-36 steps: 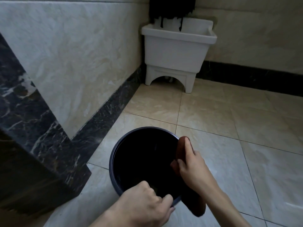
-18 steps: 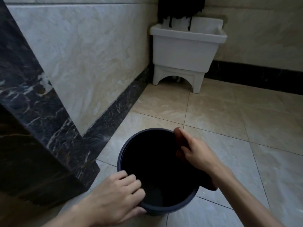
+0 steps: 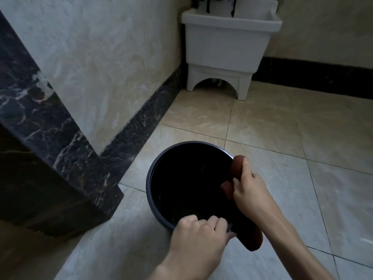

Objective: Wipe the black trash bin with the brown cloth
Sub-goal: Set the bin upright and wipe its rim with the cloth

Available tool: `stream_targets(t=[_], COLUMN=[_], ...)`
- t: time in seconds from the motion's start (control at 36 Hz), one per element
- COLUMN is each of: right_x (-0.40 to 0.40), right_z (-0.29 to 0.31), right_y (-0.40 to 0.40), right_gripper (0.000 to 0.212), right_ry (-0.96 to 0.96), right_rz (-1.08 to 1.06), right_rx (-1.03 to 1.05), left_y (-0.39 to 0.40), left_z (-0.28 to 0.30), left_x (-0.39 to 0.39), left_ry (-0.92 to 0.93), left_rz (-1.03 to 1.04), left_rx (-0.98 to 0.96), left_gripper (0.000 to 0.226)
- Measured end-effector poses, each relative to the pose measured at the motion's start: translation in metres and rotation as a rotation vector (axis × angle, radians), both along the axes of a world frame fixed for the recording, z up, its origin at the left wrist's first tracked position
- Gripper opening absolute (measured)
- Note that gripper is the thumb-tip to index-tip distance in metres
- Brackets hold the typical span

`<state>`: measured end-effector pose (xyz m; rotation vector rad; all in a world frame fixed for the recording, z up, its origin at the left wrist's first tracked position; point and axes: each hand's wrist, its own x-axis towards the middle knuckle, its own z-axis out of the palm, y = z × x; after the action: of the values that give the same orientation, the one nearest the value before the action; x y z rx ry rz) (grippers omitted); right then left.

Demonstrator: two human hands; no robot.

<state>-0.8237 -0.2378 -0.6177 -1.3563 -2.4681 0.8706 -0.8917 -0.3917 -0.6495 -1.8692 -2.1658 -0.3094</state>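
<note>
A round black trash bin (image 3: 161, 164) stands on the tiled floor, its dark inside facing up. My left hand (image 3: 198, 237) grips the bin's near rim, fingers curled over the edge. My right hand (image 3: 249, 193) presses a brown cloth (image 3: 237, 165) against the right rim. The cloth drapes over the rim, with one end hanging down the outside of the bin below my wrist. The bin's bottom is too dark to make out.
A white floor sink (image 3: 228, 47) on legs stands in the far corner, dark mop strands hanging into it. A marble wall with a dark skirting (image 3: 141, 126) runs along the left. A dark marble block (image 3: 46, 158) juts out near the bin's left.
My left hand has shifted along the near rim to the right. My right hand with the cloth has slid down the right rim, closer to me.
</note>
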Motion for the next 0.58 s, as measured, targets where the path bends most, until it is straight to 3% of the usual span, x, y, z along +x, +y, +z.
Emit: stream_targets(t=[0.14,0.31,0.44,0.58], right_x=[0.001,-0.017,-0.053,-0.094], right_z=[0.002,0.017,0.028,0.032], right_y=[0.021,0.077,0.094,0.083], right_gripper=[0.047,0.071,0.067,0.058], right_ry=[-0.056,-0.139,-0.165,-0.166], right_rz=[0.14,0.496,0.744,0.845], right_rx=[0.01,0.114,0.108,0.115], left_y=[-0.012,-0.026,-0.03,-0.03], left_z=[0.006,0.009,0.006,0.002], left_x=[-0.019,-0.038,-0.048,-0.051], left_ry=[0.031,0.051,0.018,0.04], left_rz=[-0.168,-0.36,-0.482,-0.48], left_rx=[0.083,-0.011,0.0,0.035], left_gripper=[0.035,0.031,0.029,0.035])
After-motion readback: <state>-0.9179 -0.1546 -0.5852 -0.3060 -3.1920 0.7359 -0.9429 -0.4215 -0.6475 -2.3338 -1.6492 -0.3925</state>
